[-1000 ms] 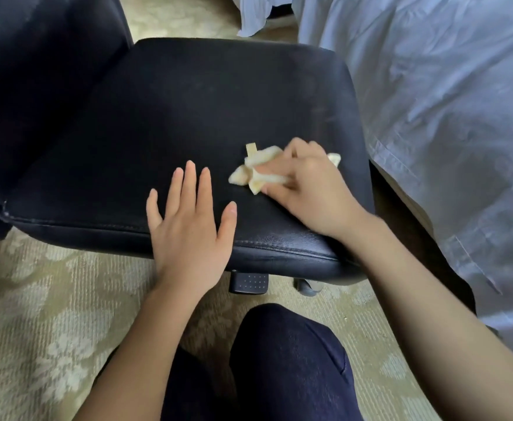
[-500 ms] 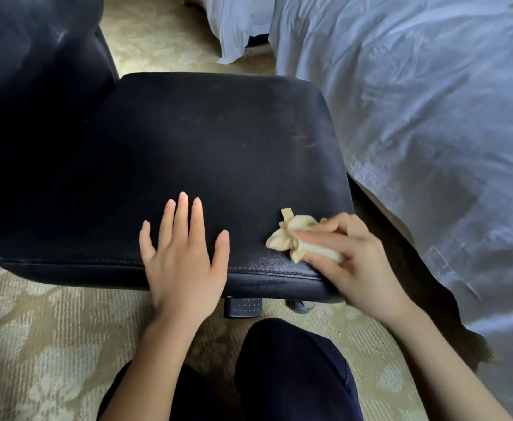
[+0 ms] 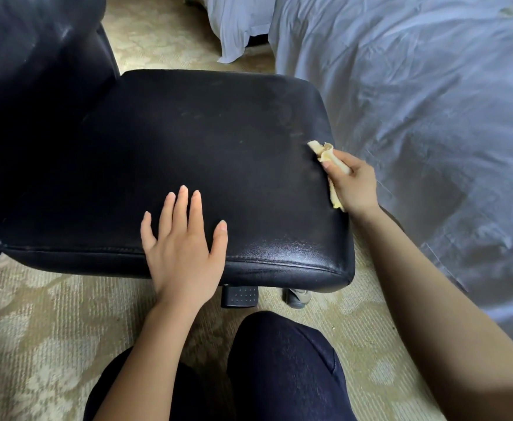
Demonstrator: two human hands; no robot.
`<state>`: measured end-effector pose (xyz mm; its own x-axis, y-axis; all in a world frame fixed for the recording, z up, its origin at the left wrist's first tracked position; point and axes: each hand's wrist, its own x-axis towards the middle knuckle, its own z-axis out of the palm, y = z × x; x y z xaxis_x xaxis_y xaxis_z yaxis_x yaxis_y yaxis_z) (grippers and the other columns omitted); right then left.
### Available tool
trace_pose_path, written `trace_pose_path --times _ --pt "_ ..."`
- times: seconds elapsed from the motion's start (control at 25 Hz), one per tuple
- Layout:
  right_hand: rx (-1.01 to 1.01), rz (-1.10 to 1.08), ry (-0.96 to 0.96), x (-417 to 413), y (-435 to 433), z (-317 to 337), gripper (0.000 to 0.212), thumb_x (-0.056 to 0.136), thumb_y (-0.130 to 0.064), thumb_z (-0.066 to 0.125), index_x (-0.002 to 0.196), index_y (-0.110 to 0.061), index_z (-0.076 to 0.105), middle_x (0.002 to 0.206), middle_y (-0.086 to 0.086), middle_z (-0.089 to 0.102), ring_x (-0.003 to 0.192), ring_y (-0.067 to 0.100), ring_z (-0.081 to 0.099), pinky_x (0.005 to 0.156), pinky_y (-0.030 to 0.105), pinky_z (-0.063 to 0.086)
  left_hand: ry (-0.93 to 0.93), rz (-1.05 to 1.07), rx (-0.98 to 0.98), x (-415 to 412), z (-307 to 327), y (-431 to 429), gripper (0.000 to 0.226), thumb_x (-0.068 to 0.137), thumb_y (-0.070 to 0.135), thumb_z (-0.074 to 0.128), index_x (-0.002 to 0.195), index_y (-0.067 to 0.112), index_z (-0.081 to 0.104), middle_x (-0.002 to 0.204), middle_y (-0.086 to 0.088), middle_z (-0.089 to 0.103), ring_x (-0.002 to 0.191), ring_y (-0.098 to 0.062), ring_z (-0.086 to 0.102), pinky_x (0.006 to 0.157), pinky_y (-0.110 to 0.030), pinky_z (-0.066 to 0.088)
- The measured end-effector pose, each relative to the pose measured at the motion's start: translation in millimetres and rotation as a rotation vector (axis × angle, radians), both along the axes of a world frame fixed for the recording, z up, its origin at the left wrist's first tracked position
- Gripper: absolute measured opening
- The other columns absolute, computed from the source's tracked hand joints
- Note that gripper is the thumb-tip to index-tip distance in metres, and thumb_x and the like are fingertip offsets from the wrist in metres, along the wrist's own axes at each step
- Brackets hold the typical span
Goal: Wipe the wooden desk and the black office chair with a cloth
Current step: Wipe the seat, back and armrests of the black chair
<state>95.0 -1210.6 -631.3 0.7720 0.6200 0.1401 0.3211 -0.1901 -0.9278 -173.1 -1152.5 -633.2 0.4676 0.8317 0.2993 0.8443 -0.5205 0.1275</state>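
The black office chair's leather seat (image 3: 188,141) fills the middle of the head view, its backrest (image 3: 30,56) rising at the left. My left hand (image 3: 185,247) lies flat on the seat's front edge, fingers straight and spread. My right hand (image 3: 352,183) grips a crumpled yellow cloth (image 3: 325,151) against the seat's right side edge. Part of the cloth hangs below my palm. The wooden desk is out of view.
A bed with a pale blue-white cover (image 3: 431,101) stands close to the chair's right side. Patterned beige carpet (image 3: 36,329) lies underneath. My knees in dark trousers (image 3: 279,369) are just in front of the seat. A chair lever (image 3: 239,295) and a caster (image 3: 297,297) show below the seat.
My right hand has carried the cloth from the seat's middle, across the front right corner, to the right side edge. My left hand has stayed flat on the front edge.
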Motion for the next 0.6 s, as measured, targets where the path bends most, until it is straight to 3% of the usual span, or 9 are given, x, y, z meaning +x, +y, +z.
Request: trace_pose_path --times 0.08,0.24,0.36,0.6 --pt "-0.075 0.028 -0.087 -6 -7 -1 0.015 0.09 -0.021 0.061 0.101 -0.025 0.069 0.087 0.003 0.064 0.085 0.009 0.053 0.08 0.027 0.042 0.0 0.001 -0.001 0 0 -1 0.07 0.091 0.05 0.014 0.146 0.011 0.033 0.154 -0.006 0.028 0.144 -0.022 0.02 0.115 -0.046 0.006" --pt "-0.104 0.074 -0.16 -41 -43 0 0.024 0.088 -0.02 0.064 0.111 -0.026 0.068 0.093 -0.005 0.055 0.099 0.013 0.053 0.088 0.009 0.033 -0.002 -0.007 0.006 -5 2 2 0.069 0.091 0.049 0.015 0.145 0.011 0.036 0.153 -0.006 0.031 0.144 -0.021 0.022 0.115 -0.046 0.007" --pt "-0.029 0.211 -0.281 -79 -76 4 0.033 0.085 -0.014 0.069 0.11 -0.035 0.063 0.093 -0.015 0.054 0.1 0.015 0.053 0.094 0.021 0.035 -0.009 -0.022 0.007 -13 2 6 0.068 0.091 0.049 0.017 0.144 0.013 0.037 0.153 -0.004 0.032 0.144 -0.02 0.023 0.115 -0.046 0.008" --pt "0.034 0.489 -0.558 -115 -102 -3 0.033 0.086 -0.024 0.057 0.118 -0.034 0.059 0.101 -0.011 0.055 0.086 0.018 0.047 0.086 0.018 0.035 -0.033 -0.059 -0.005 -30 5 17 0.066 0.09 0.049 0.019 0.144 0.015 0.04 0.152 0.0 0.032 0.143 -0.017 0.022 0.116 -0.045 0.008"
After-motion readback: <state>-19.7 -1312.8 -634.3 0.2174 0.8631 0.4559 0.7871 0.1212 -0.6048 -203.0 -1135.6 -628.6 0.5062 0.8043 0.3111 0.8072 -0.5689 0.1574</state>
